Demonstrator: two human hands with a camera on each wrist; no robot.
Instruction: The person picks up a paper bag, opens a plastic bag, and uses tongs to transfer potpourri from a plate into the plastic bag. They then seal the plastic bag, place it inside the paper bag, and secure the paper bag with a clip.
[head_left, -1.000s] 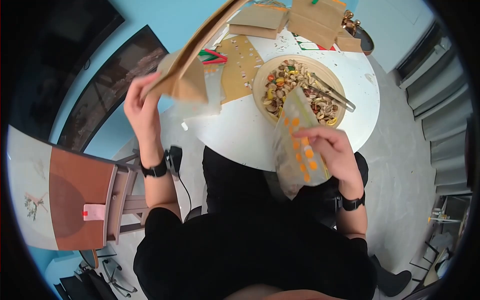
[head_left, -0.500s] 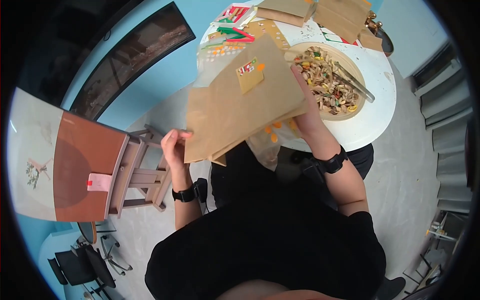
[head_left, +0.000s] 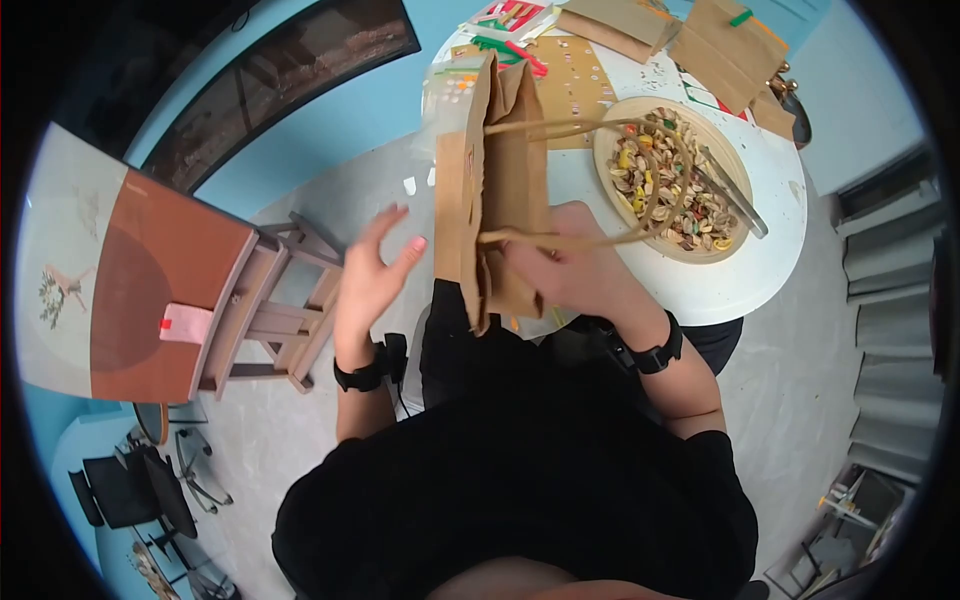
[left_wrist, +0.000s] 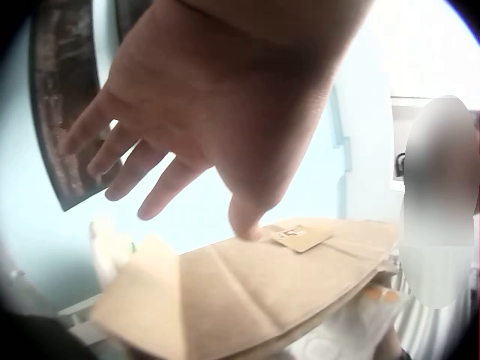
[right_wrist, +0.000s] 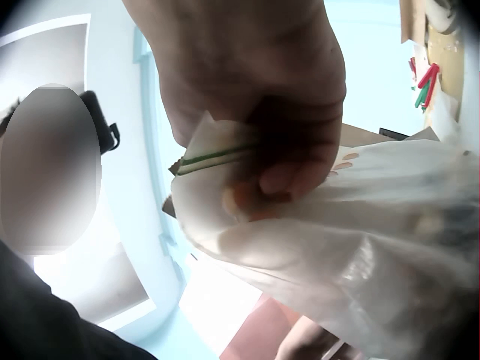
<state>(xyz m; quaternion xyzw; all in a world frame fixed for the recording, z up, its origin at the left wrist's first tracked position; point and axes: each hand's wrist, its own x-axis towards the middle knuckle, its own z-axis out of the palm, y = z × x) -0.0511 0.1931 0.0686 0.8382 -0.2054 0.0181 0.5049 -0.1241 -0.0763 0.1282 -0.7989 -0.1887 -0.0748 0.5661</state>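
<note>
A brown kraft paper bag (head_left: pixel 457 210) with two twisted paper handles (head_left: pixel 630 240) is held up before the body, its mouth facing right. My left hand (head_left: pixel 375 275) is off the bag's left side, fingers spread and holding nothing. A small label (left_wrist: pixel 304 238) is stuck on the bag's face in the left wrist view. On the bag's other side, my right hand (head_left: pixel 580 270) is curled near the lower handle. In the right wrist view its fingers pinch the top of a translucent zip bag (right_wrist: pixel 300 255) with a green seal strip; the contents are blurred.
On the white table (head_left: pixel 730 285), a round tray (head_left: pixel 605 185) holds mixed shell-like pieces, with metal tongs (head_left: pixel 735 195) across it. Behind are more paper bags (head_left: pixel 725 50), a gold sheet (head_left: pixel 575 75) and red and green strips (head_left: pixel 510 55). A wooden chair (head_left: pixel 290 320) stands left.
The paper bag has swung from low on the left to broadside, then turned so its mouth and handles face right. My left hand has let go of it. The right hand has moved leftward to the bag.
</note>
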